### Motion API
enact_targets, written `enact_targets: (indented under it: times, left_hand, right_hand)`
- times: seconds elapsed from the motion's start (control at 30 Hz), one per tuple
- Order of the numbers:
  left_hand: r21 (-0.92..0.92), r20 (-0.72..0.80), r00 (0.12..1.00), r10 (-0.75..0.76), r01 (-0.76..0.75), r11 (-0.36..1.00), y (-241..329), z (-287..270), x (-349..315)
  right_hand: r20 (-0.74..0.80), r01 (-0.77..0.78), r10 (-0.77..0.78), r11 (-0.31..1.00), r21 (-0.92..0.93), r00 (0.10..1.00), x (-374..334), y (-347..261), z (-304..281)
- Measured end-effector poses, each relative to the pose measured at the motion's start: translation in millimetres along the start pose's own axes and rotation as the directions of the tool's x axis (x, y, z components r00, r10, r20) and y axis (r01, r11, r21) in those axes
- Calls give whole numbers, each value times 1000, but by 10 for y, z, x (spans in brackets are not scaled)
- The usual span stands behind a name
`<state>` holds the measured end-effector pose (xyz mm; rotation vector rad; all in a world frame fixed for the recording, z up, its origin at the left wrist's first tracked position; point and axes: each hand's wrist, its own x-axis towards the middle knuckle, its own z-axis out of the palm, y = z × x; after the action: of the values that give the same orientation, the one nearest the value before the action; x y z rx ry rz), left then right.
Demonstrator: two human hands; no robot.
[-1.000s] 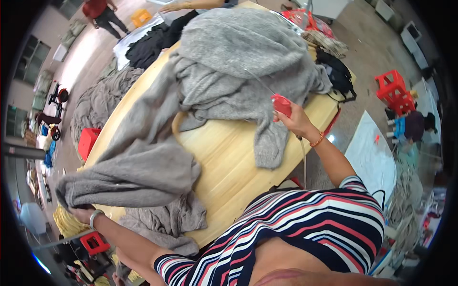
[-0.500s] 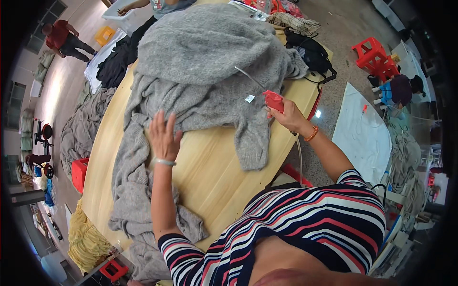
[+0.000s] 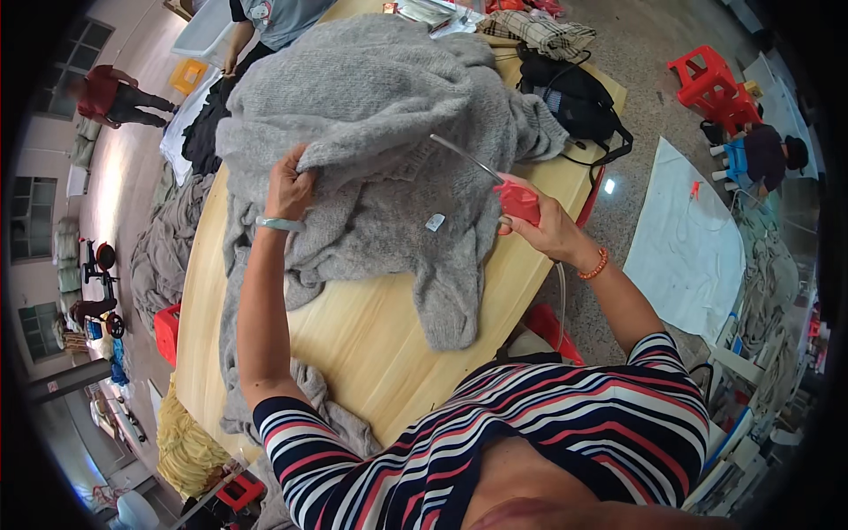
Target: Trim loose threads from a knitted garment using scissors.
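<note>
Speckled floor (image 3: pixel 645 97) surrounds a pale wooden bench (image 3: pixel 389 340) that runs through the middle of the frame. Across its upper half lies a grey knit garment (image 3: pixel 353 97), rumpled and unfolded, one cuff hanging toward the centre. At left of centre the left hand (image 3: pixel 290 184) is closed on an edge of the knit; right of centre the right hand (image 3: pixel 552 234) grips a red-handled tool (image 3: pixel 518 203), its thin metal tube (image 3: pixel 468 157) pointing up and left over the cloth. By the look of it, handling is partway: an edge is gathered up, while the rest lies loose, and how much is left cannot be judged. A white tag's (image 3: pixel 435 223) print is unreadable, the right hand's fingers partly cover the tool, inner layers are hidden, and the co-worker (image 3: pixel 287 18) at upper left is cut off.
</note>
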<state>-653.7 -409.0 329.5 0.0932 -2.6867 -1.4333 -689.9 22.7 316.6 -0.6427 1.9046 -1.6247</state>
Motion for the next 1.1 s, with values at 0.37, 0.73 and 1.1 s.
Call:
enact_targets:
  times: [0.37, 0.73, 1.1]
  left_hand:
    - [-724, 644, 764, 43, 590, 359, 1703, 1060, -1471]
    - [-748, -117, 504, -856, 522, 410, -337, 1019, -2665]
    - [363, -378, 916, -136, 282, 888, -59, 1843, -1950]
  right_hand:
    - [362, 71, -79, 997, 35, 929, 575, -221, 174]
    - [121, 6, 13, 989, -151, 993, 220, -31, 27]
    - [131, 36, 68, 749, -661, 989, -417, 164, 563]
